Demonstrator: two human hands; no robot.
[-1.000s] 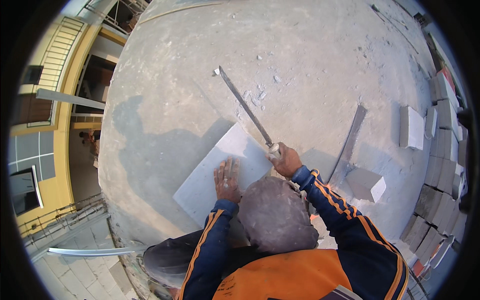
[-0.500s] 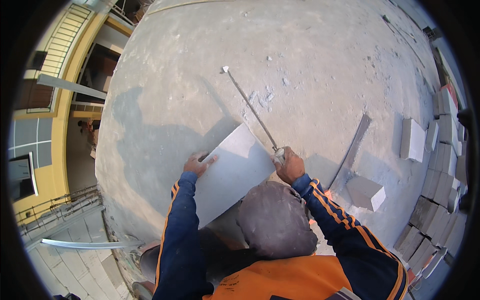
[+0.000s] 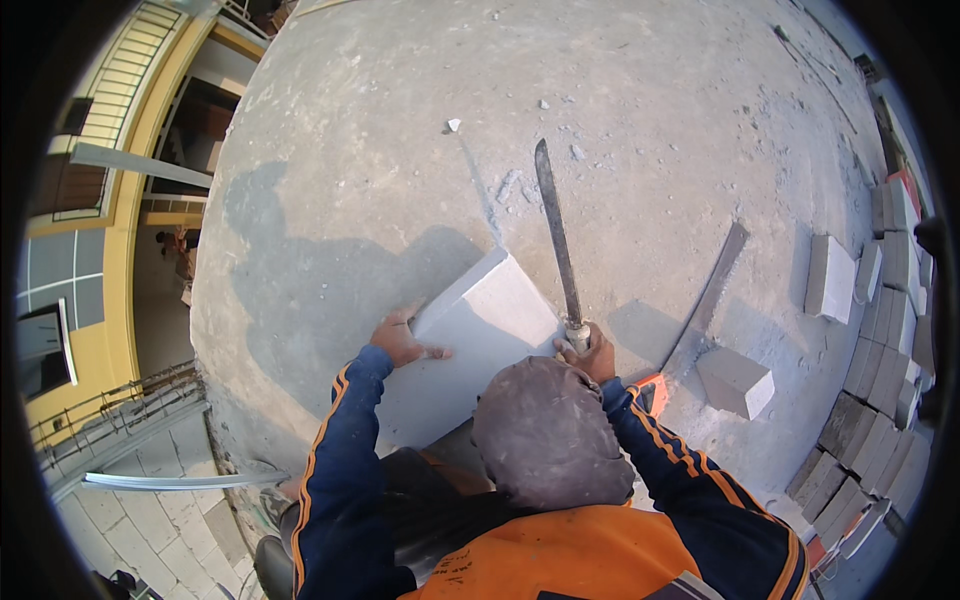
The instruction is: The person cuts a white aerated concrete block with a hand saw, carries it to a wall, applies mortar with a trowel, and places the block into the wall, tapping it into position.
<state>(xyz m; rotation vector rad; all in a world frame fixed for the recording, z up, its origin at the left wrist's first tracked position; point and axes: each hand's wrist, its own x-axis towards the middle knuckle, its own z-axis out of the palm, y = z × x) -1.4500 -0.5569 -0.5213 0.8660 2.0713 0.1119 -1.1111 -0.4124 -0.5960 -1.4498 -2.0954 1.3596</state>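
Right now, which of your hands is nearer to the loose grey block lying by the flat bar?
Right. The right hand grips the long blade's handle, apart from the grey block. The left hand rests on the white slab, farther away.

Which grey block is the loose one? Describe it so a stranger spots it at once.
Start from the large concrete slab and the stacked blocks along its right edge. Near the right hand holding the long saw, one loose block lies alone, tilted, beside a flat strip.
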